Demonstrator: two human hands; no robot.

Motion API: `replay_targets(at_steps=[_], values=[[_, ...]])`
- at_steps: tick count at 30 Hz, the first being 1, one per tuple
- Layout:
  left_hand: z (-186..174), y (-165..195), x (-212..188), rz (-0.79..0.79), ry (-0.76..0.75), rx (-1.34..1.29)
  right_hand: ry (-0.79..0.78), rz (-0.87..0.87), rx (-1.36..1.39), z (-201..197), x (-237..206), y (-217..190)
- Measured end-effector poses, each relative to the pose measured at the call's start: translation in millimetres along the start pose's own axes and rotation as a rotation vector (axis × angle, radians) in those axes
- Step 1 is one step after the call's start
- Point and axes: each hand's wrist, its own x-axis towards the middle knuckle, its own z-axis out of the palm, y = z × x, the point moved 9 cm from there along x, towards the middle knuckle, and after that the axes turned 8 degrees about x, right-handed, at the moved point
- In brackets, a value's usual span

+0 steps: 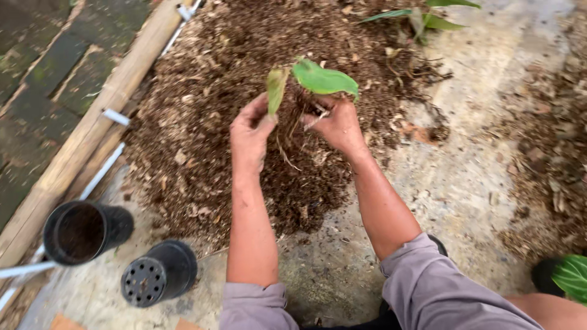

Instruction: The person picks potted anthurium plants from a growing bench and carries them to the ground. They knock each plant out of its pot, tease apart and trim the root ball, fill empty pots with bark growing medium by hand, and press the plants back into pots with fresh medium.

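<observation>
- I'm seeing grey sleeves (428, 293) at the bottom edge, both forearms reaching forward over the concrete floor (477, 177).
- Near left, two black plastic nursery pots are lying on their sides: one (160, 273) is showing its perforated base, the other (85, 231) is showing its open mouth; they're just beside each other, I can't tell if touching.
- Near right corner, a broad green leaf (572, 276) is poking in next to a dark pot, mostly cut off.
- My left hand (251, 131) is closing its fingers round the stem of a small seedling (306, 85), pinching under the yellowish leaf.
- My right hand (339, 125) is gripping the same seedling from the other side, fingers curled shut at its base, under the larger green leaf.
- The seedling is being held upright between both hands, above the mulch pile (244, 91); thin pale roots are hanging down between the wrists.
- The mulch pile, brown and chunky, is spreading over the floor behind the hands.
- Left, a bamboo pole (92, 128) is running diagonally beside white pipes, with mossy paving (49, 61) beyond.
- Far top, another small green plant (428, 18) is standing at the pile's edge.
</observation>
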Motion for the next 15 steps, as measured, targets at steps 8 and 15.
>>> replay_targets(at_steps=[8,15], values=[[-27,-4,-7,-0.012,0.175,-0.210,0.306,0.612,-0.082,-145,42,155],[-18,5,-20,-0.151,0.288,0.395,-0.006,0.475,-0.992,-245,105,156]])
